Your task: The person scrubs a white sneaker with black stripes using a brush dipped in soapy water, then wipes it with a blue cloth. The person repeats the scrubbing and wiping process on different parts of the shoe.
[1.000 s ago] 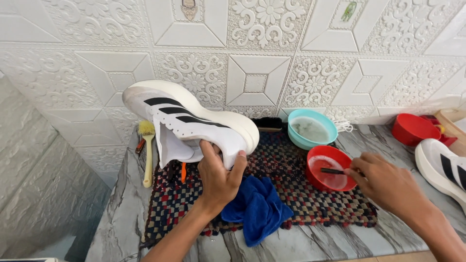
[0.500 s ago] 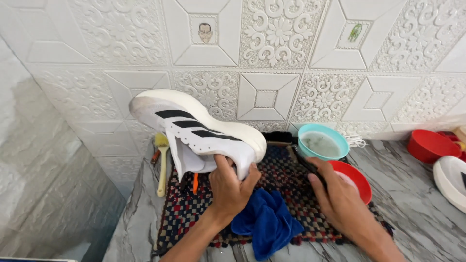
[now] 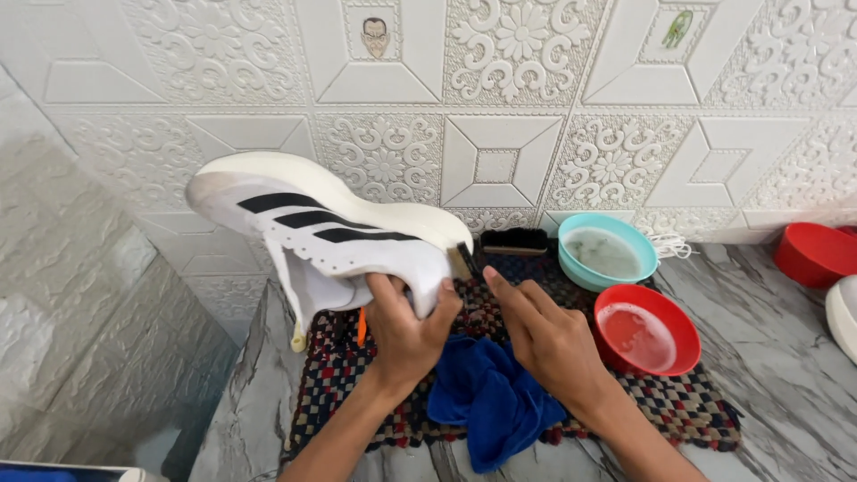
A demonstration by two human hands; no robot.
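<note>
A: Status on the hands?

B: Left hand (image 3: 406, 326) is up off the bench (image 3: 786, 357), fingers (image 3: 393, 290) clamped on the white sneaker (image 3: 330, 236). Grip is at the toe end, thumb on one side, the rest wrapped under.

A: Sneaker orientation?

B: Held in the air in front of the tiled wall (image 3: 500, 107), sole up, three black stripes facing the camera. Heel points left, toe right. Tongue flap hangs down on the left.

A: Right hand?

B: Right hand (image 3: 553, 335) is just beside the toe, fingers (image 3: 504, 290) pinching a small brush (image 3: 462, 261). Dark bristle end touches the toe. Handle is mostly hidden in the hand, so can't tell its full shape.

A: What's under them?

B: Checkered woven mat (image 3: 678, 402) on the marble bench. Blue cloth (image 3: 491, 402) bunched on the mat, right below both hands. An orange stick and a pale yellow handle poke out under the sneaker, can't tell what they are.

A: Anything else?

B: Red bowl (image 3: 647, 330) of cloudy liquid at the mat's right side, turquoise bowl (image 3: 607, 252) of liquid just behind it near the wall. A black brush (image 3: 515, 241) lies against the wall, left of the turquoise bowl. Far right: a red container (image 3: 812, 254) and the edge of a second white shoe (image 3: 844, 317), both well apart from the hands.
</note>
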